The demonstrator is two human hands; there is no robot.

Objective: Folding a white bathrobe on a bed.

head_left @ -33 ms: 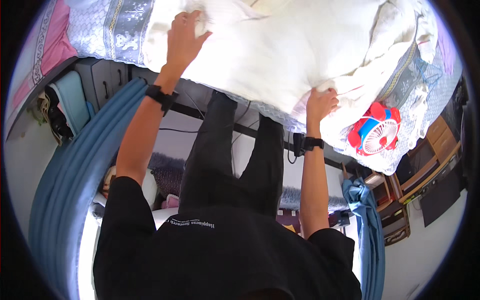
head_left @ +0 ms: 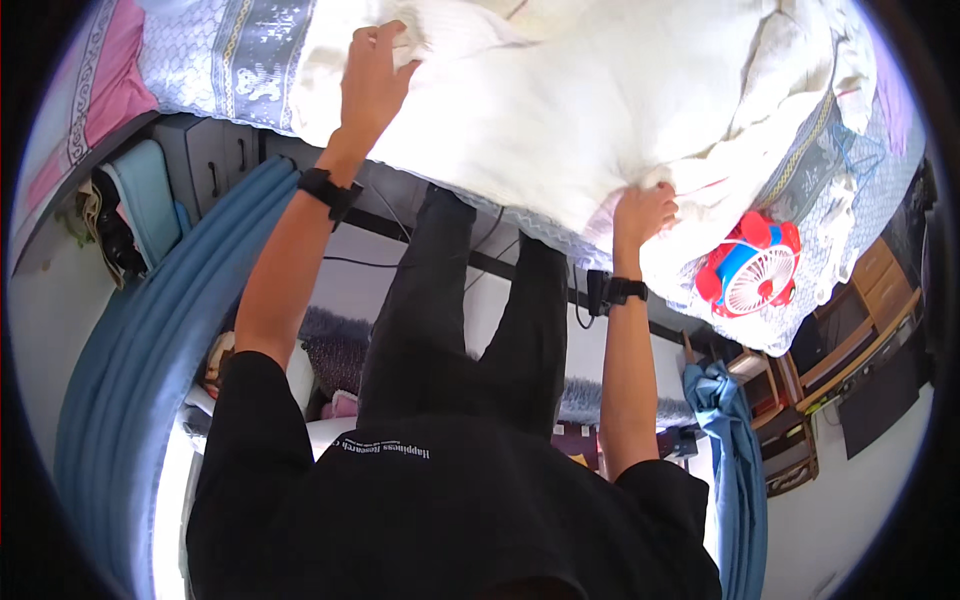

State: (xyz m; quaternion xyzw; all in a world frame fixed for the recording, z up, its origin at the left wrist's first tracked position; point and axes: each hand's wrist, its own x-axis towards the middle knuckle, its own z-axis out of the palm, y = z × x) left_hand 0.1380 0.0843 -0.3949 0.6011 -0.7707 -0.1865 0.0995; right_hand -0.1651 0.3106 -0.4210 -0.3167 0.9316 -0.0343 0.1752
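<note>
A cream-white quilt (head_left: 560,110) lies rumpled over the bed, its near side reaching the mattress edge. On its left part rests my left hand (head_left: 376,85), the fingers a little bent and the thumb held apart. My right hand (head_left: 643,214) is at the quilt's near edge, to the right of my legs, with its fingers curled into a bunched fold of the cloth. The fingertips of that hand are partly hidden in the fold. Each wrist wears a black band.
A red and blue toy-shaped fan (head_left: 752,268) sits on the bed, right of my right hand. A patterned grey-and-white sheet (head_left: 262,70) shows at left. Blue curtains (head_left: 150,370) hang on the left, with grey drawers (head_left: 205,160) beyond. Black cables (head_left: 365,262) run beneath the bed edge.
</note>
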